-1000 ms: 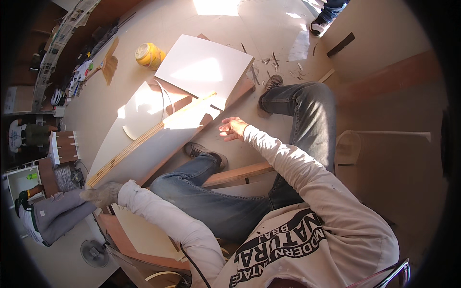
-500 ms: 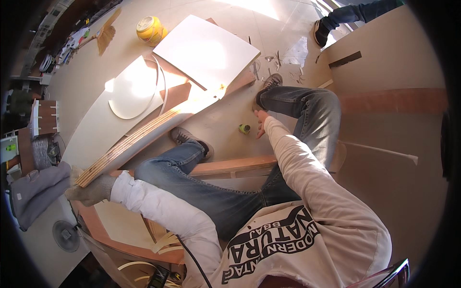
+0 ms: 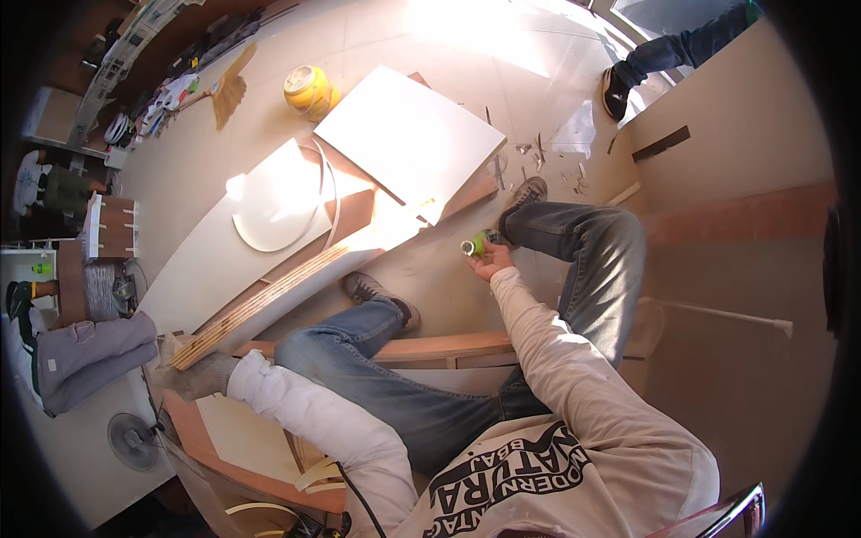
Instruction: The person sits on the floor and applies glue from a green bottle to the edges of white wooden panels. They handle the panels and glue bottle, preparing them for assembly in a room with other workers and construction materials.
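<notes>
My right hand (image 3: 490, 262), bare, is closed round a small green and dark cylinder with a pale ring at one end (image 3: 479, 243); its exact kind is unclear. It is held above the floor between my shoes. At the left, my left hand (image 3: 195, 377) wears a grey glove and grips the near end of a long curved board (image 3: 291, 289) with a striped, layered edge. The board slants away to the far right, its far part bright in sunlight. Some of the left fingers are hidden by it.
A white square panel (image 3: 413, 134) and a rounded white piece (image 3: 273, 202) lie beyond the board. A yellow container (image 3: 308, 91) and a broom (image 3: 230, 94) stand farther back. Another person's leg (image 3: 668, 58) shows at top right, beside a large upright panel (image 3: 735, 134).
My right hand has closed on the green cylinder, which lay on the floor before, and raised it. The left hand keeps its hold on the board. The whole view has shifted slightly.
</notes>
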A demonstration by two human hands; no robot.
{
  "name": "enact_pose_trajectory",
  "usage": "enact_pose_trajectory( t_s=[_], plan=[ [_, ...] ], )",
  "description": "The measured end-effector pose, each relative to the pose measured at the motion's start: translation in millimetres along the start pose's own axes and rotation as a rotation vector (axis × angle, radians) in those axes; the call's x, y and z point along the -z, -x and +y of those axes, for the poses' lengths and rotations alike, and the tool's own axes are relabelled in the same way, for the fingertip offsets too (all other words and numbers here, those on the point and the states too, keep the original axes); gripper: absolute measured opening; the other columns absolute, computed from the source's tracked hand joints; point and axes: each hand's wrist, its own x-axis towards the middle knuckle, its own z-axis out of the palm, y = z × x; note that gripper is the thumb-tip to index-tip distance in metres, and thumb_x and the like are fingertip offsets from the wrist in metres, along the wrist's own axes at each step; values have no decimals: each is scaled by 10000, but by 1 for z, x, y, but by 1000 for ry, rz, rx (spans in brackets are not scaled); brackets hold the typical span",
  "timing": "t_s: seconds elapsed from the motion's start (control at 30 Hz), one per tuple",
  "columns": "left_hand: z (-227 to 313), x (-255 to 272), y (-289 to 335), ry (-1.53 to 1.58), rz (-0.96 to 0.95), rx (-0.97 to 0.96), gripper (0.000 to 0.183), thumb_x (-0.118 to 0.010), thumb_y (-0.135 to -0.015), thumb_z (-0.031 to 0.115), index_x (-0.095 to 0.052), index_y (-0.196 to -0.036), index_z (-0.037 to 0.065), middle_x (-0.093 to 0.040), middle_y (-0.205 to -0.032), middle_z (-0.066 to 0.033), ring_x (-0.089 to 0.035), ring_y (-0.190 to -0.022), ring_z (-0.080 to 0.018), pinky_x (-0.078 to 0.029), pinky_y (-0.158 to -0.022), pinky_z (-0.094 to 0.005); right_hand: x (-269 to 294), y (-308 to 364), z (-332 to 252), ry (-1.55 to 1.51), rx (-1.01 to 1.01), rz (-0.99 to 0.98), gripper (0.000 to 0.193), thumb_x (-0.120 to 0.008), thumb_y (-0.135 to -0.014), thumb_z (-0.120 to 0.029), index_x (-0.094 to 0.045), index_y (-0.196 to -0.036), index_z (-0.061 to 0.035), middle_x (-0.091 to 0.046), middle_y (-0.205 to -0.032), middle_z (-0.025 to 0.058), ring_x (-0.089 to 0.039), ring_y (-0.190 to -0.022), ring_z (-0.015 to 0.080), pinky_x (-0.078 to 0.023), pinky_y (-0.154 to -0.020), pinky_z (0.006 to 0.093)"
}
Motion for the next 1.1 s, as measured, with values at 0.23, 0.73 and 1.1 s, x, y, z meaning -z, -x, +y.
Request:
enact_pose_trajectory(
  t_s=[0.23, 0.73, 1.1],
  plan=[
    [28, -8, 14, -54, -61, 112, 612, -373, -925, 432, -693, -823, -79, -690, -888, -184, -655, -780, -268, -561, -698, -406, -147, 90, -28, 347, 456, -569, 367, -577, -845, 99, -497, -1187, -8, -582, -1127, 173, -562, -1149, 383, -517, -903, 567],
    [11, -2, 22, 96, -229, 10, 679, -360, -995, 505, -696, -864, -71, -691, -814, -147, -646, -753, -232, -539, -763, -323, -184, 147, -8, 783, 781, -717, 341, -680, -824, -1, -549, -1138, -9, -640, -1049, 134, -640, -1001, 338, -545, -832, 526],
    [26, -1, 27, 115, -234, 30, 689, -348, -1001, 505, -693, -893, -82, -694, -871, -172, -647, -819, -248, -505, -857, -337, -168, 131, -13, 876, 861, -598, 416, -675, -815, 33, -504, -1193, 12, -636, -1093, 158, -654, -953, 307, -591, -774, 482]
  ],
)
